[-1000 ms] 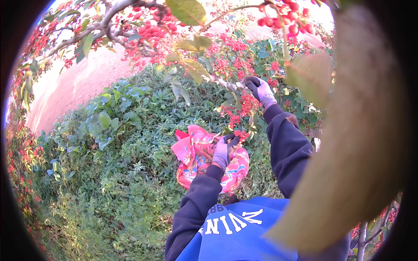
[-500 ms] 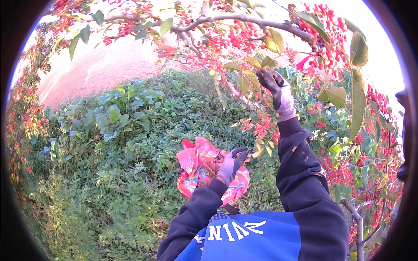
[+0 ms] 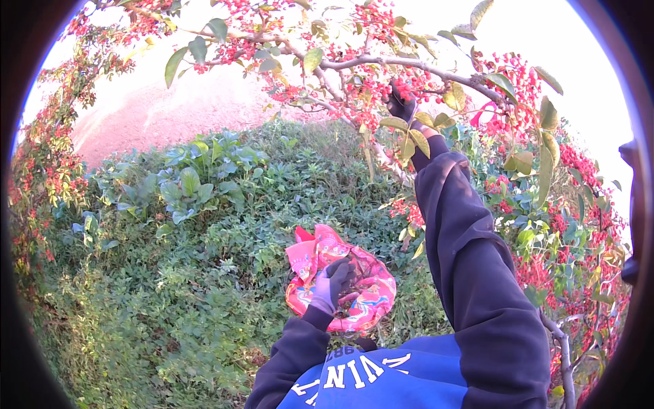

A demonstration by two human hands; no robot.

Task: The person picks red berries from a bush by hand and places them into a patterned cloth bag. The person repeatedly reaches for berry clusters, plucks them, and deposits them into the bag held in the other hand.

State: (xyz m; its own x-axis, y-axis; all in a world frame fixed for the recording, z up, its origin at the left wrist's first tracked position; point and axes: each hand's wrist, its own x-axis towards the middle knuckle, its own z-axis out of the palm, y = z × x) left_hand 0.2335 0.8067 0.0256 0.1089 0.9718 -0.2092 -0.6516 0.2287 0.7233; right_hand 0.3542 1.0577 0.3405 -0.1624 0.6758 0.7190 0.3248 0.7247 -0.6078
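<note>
My right hand (image 3: pixel 402 109), in a dark and lilac glove, is raised into the red berry clusters (image 3: pixel 411 88) just under a bare grey branch (image 3: pixel 392 61). Berries and yellowing leaves cover part of it, so its fingertips do not show. Lower down, my left hand (image 3: pixel 334 283) wears a similar glove and is over the mouth of a pink patterned bag (image 3: pixel 378 294) in front of my body. Its fingers are curled in; what they hold, if anything, cannot be made out. Dark contents show dimly inside the bag.
Berry-laden branches (image 3: pixel 545 266) crowd the right side, with a bare stem (image 3: pixel 564 351) near my right elbow. Another berry bush (image 3: pixel 48 180) lines the left. Low green weeds (image 3: pixel 184 300) cover the ground, and a reddish soil bank (image 3: pixel 170 105) rises beyond.
My right hand has moved left and up, from beside the leaves into the berries. My left hand has shifted left and down, from the bag's right edge to over its mouth.
</note>
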